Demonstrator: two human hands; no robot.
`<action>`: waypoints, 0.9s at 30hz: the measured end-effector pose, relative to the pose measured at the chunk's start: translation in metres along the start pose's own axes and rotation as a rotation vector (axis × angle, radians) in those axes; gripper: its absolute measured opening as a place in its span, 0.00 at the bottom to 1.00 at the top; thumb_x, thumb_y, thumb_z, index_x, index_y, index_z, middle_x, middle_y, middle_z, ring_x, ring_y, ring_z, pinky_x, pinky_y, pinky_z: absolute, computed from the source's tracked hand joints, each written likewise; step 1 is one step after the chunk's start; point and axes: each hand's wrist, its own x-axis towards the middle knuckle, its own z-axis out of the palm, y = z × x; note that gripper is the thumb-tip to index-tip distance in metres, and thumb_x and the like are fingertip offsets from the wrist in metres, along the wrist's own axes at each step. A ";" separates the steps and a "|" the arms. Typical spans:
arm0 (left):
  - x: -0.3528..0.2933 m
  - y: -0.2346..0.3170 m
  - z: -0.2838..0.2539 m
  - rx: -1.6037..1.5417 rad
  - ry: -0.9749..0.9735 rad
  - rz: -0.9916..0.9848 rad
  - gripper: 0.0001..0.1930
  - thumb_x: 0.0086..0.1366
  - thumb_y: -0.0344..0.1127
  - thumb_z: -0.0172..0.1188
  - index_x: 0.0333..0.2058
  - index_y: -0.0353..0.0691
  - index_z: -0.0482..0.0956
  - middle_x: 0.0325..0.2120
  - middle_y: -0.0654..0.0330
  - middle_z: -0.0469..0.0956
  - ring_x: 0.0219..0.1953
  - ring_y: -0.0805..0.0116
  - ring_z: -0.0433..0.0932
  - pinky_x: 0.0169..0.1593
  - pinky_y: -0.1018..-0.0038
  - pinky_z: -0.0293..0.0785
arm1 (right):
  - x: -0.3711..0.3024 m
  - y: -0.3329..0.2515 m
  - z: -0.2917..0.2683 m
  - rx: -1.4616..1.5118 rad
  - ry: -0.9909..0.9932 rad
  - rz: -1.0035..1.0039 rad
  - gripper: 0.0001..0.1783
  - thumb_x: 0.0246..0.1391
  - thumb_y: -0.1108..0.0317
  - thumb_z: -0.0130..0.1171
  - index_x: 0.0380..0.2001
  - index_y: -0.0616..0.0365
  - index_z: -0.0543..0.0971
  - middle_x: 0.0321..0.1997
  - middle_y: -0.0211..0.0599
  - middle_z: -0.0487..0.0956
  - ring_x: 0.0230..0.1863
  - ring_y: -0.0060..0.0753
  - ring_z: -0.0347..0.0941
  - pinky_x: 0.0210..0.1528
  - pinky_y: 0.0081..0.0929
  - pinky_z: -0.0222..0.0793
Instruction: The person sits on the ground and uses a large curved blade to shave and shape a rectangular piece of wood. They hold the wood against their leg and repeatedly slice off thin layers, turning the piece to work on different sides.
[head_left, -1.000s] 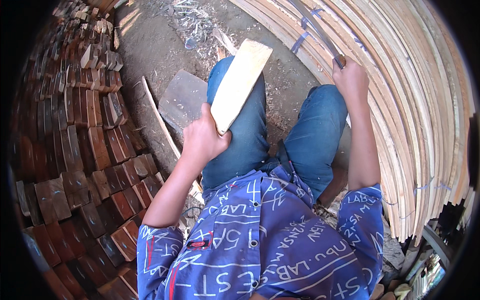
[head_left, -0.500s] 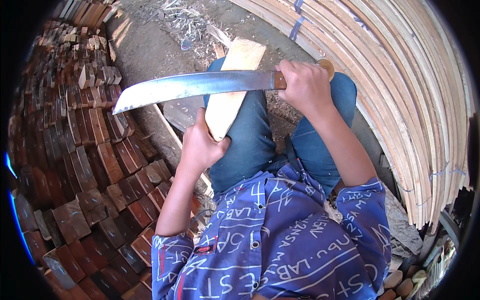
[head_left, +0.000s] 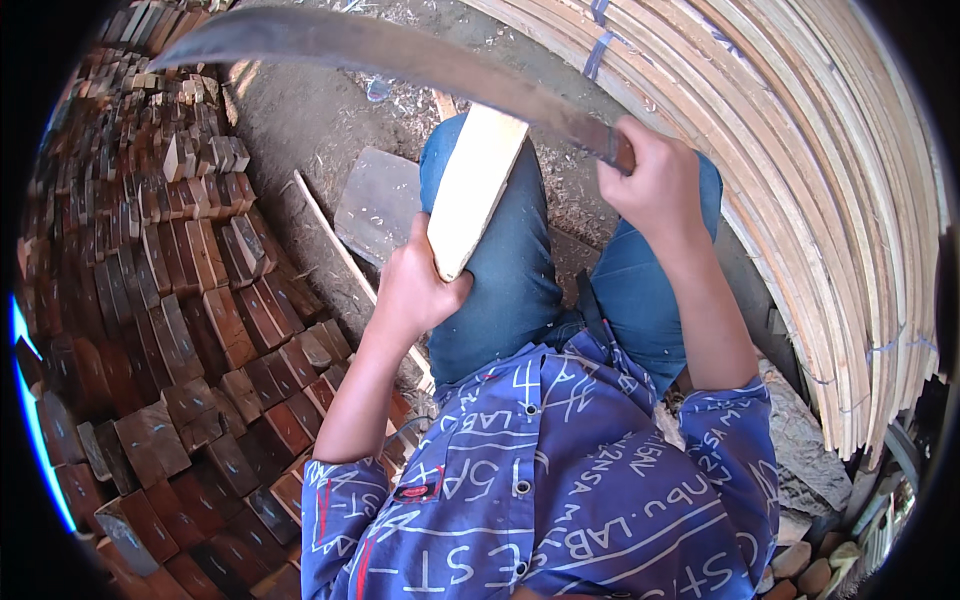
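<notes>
Pale board (head_left: 475,190) gripped by left hand (head_left: 418,285); machete (head_left: 420,57) gripped by right hand (head_left: 655,185) overlaps far end; blocks (head_left: 228,325) leftward

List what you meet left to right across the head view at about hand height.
Stacked brown wood blocks → left hand → pale wood piece → right hand → long pale wood strips.

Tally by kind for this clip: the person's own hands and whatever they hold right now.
Hands: 2 (left hand, right hand)
Machete: 1, in the right hand
Wood piece: 1, in the left hand
Total: 4
</notes>
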 end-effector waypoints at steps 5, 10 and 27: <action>-0.007 0.002 -0.003 -0.036 0.065 -0.016 0.26 0.44 0.31 0.61 0.43 0.26 0.66 0.27 0.34 0.79 0.37 0.34 0.80 0.44 0.54 0.76 | 0.015 -0.006 0.039 -0.131 -0.074 -0.279 0.16 0.29 0.70 0.69 0.27 0.54 0.77 0.22 0.37 0.79 0.26 0.44 0.79 0.28 0.39 0.73; -0.009 0.006 -0.002 -0.013 0.071 -0.062 0.25 0.45 0.32 0.61 0.42 0.26 0.66 0.27 0.33 0.79 0.36 0.35 0.80 0.44 0.53 0.76 | 0.017 0.019 0.039 -0.142 -0.017 -0.314 0.19 0.28 0.62 0.75 0.23 0.55 0.75 0.20 0.39 0.79 0.24 0.42 0.79 0.26 0.37 0.74; 0.003 0.011 0.001 -0.002 0.011 -0.022 0.27 0.45 0.32 0.59 0.46 0.29 0.65 0.30 0.33 0.79 0.39 0.32 0.78 0.46 0.51 0.75 | -0.008 0.085 -0.028 -0.039 0.089 0.412 0.10 0.48 0.64 0.61 0.27 0.61 0.80 0.20 0.51 0.77 0.24 0.52 0.76 0.30 0.41 0.69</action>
